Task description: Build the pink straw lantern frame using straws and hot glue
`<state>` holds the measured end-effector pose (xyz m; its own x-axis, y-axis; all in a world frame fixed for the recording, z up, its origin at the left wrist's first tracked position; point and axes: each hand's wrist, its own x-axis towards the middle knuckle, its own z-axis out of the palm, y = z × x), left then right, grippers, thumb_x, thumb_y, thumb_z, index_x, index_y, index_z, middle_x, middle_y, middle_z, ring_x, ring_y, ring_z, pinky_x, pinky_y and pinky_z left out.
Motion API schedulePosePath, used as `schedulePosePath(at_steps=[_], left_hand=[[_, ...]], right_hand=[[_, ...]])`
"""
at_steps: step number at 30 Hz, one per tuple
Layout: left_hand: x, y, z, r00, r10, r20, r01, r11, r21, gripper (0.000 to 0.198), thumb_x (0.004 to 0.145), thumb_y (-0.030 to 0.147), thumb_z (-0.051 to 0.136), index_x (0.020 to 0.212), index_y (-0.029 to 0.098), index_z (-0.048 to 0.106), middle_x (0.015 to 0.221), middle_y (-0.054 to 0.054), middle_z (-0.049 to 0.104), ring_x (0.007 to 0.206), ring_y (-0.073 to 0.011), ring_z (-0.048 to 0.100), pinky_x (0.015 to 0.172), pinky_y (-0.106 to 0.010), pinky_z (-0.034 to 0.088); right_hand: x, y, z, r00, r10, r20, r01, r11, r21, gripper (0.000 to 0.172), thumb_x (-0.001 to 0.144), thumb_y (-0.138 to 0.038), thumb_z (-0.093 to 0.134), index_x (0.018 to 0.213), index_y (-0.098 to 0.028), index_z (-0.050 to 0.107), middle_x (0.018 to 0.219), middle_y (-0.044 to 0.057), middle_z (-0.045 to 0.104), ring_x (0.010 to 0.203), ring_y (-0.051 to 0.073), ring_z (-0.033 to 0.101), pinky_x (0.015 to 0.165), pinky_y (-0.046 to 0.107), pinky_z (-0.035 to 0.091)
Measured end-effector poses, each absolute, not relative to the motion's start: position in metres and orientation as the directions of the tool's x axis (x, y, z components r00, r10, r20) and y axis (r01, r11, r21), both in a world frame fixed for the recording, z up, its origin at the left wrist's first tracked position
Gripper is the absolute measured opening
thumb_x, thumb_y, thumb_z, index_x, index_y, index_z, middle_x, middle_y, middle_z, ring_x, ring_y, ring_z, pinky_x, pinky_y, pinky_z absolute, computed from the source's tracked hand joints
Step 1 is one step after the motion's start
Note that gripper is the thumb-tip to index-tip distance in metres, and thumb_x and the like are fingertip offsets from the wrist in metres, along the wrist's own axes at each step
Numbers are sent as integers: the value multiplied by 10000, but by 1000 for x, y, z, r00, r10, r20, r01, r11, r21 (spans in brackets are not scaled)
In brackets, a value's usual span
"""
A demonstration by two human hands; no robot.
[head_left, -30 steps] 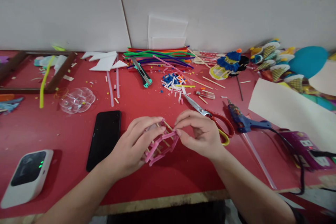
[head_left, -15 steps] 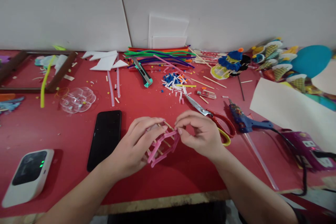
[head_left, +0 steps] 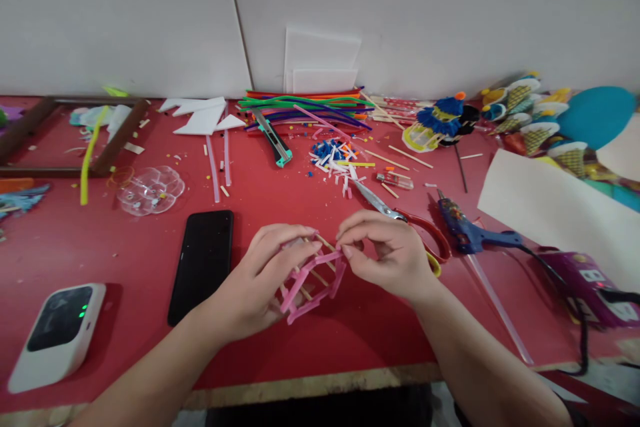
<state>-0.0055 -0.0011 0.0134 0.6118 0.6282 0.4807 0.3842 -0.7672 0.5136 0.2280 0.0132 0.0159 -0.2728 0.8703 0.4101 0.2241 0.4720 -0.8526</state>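
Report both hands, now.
Left hand: closed around the pink-edged stick frame, holding it.
Right hand: closed, thumb and fingertips pinching the same frame's corner.

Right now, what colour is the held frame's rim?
The rim is pink, clearest in the head view.

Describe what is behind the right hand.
Behind the right hand lie the scissors. Their blades and part of the red and yellow handles show past it; the hand covers the rest of the handles, so I can't tell whether anything else is hidden there.
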Motion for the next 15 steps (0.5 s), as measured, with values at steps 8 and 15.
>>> schedulePosePath(at_steps=[8, 15], left_hand=[[-8, -3, 11, 637, 655, 407, 334, -710, 620, 656, 869, 175, 673, 1465, 207, 401, 1349, -170, 538, 1288, -278, 525, 1047, -437, 507], [-7, -4, 15, 585, 699, 411, 328, -667, 669, 686, 860, 267, 731, 1463, 244, 406, 1351, -160, 542, 1274, -278, 552, 1047, -442, 519]], right_hand=[[239, 19, 17, -363, 849, 383, 190, 470, -862, 106, 794, -135, 653, 786, -211, 727, 814, 27, 710, 684, 130, 639, 563, 240, 507], [240, 25, 14, -259, 919, 299, -1, 309, -951, 113, 821, -153, 587, 730, -198, 637, 777, 18, 640, 653, 130, 601, 541, 258, 470]])
